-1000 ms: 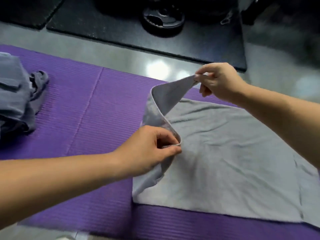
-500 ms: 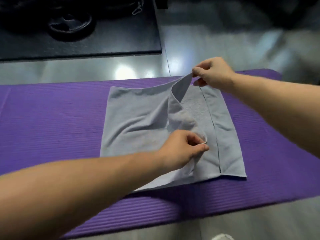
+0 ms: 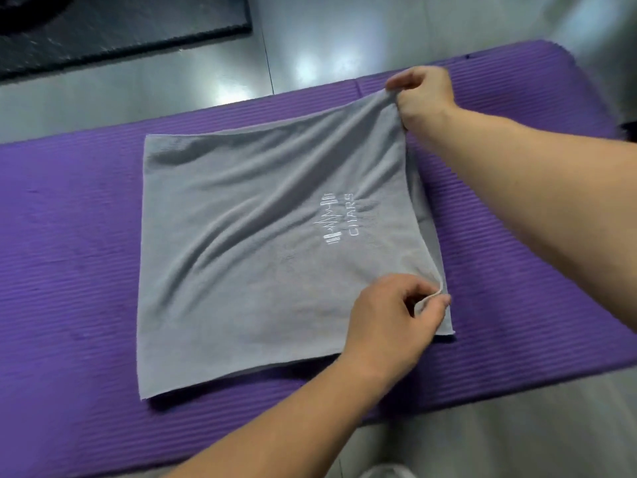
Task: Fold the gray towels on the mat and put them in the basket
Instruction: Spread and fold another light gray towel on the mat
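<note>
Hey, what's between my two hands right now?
In the head view, the folded-over edge of the gray towel runs from the right hand to the left hand, each pinching a corner. A white embroidered logo sits just inside it.

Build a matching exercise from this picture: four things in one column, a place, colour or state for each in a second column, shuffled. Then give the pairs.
Things
1. gray towel
2. mat
3. left hand
4. right hand

Descriptions
A. grips the towel's far right corner
B. purple, lying under the towel
C. pinches the towel's near right corner
D. doubled over, white logo facing up

Pairs: 1-D, 2-B, 3-C, 4-A
</note>
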`<action>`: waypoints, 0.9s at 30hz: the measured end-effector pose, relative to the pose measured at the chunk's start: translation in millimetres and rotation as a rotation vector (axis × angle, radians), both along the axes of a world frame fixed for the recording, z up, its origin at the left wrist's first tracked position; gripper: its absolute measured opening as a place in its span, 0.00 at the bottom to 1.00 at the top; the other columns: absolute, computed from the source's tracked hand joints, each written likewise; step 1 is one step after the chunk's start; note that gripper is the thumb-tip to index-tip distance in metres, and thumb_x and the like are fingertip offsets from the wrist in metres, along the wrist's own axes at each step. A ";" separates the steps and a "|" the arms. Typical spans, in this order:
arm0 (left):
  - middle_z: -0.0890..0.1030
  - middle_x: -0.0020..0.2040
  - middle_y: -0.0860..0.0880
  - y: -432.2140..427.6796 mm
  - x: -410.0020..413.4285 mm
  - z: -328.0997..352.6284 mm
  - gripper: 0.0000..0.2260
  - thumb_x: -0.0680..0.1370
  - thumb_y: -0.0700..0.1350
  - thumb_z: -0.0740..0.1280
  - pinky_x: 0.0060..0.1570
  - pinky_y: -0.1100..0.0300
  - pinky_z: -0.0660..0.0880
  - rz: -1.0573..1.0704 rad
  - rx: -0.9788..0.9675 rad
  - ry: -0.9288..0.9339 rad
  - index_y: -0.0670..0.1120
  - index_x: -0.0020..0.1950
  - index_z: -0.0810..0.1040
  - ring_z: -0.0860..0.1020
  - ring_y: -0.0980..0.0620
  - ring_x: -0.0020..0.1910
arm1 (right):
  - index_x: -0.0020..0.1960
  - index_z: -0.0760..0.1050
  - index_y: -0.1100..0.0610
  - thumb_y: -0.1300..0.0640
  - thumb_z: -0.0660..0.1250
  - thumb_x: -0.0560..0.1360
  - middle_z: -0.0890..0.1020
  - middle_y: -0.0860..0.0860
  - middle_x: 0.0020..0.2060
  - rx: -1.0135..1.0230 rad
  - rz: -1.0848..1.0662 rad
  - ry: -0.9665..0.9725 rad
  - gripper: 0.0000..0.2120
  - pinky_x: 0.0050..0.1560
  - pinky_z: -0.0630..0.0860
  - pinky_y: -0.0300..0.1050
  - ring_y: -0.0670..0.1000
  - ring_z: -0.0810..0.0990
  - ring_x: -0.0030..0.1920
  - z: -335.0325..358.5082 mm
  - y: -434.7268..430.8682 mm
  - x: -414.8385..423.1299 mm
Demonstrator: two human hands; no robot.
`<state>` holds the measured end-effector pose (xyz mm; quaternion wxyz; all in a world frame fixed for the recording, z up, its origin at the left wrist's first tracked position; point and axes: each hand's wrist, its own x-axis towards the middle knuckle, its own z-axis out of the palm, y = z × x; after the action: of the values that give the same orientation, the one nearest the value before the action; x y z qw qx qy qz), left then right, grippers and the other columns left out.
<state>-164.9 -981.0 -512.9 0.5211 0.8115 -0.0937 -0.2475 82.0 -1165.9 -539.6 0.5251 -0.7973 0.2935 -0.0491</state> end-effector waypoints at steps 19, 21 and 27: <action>0.81 0.45 0.53 -24.6 20.4 -35.3 0.15 0.81 0.59 0.62 0.48 0.51 0.77 -0.357 0.383 -0.098 0.51 0.47 0.80 0.79 0.49 0.46 | 0.66 0.77 0.54 0.55 0.66 0.78 0.76 0.52 0.64 -0.353 0.287 0.025 0.16 0.60 0.64 0.32 0.50 0.76 0.63 -51.6 -18.5 -23.6; 0.81 0.47 0.52 6.3 69.2 -43.5 0.09 0.79 0.52 0.64 0.48 0.52 0.77 -0.180 0.336 -0.279 0.51 0.51 0.81 0.80 0.49 0.48 | 0.67 0.75 0.54 0.54 0.66 0.78 0.74 0.55 0.65 -0.394 0.315 0.029 0.18 0.62 0.64 0.35 0.52 0.75 0.63 -54.5 -19.0 -25.2; 0.80 0.61 0.40 135.5 255.1 -57.7 0.19 0.73 0.42 0.62 0.60 0.45 0.74 0.087 0.748 -0.563 0.44 0.61 0.81 0.77 0.36 0.59 | 0.66 0.79 0.55 0.56 0.66 0.79 0.80 0.51 0.63 -0.343 0.205 0.032 0.16 0.68 0.69 0.40 0.51 0.77 0.64 -52.1 -17.1 -12.9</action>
<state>90.2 -845.5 -570.6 0.1569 0.9823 -0.1015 -0.0126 69.1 -1183.0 -591.7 0.3793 -0.9013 0.2066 -0.0322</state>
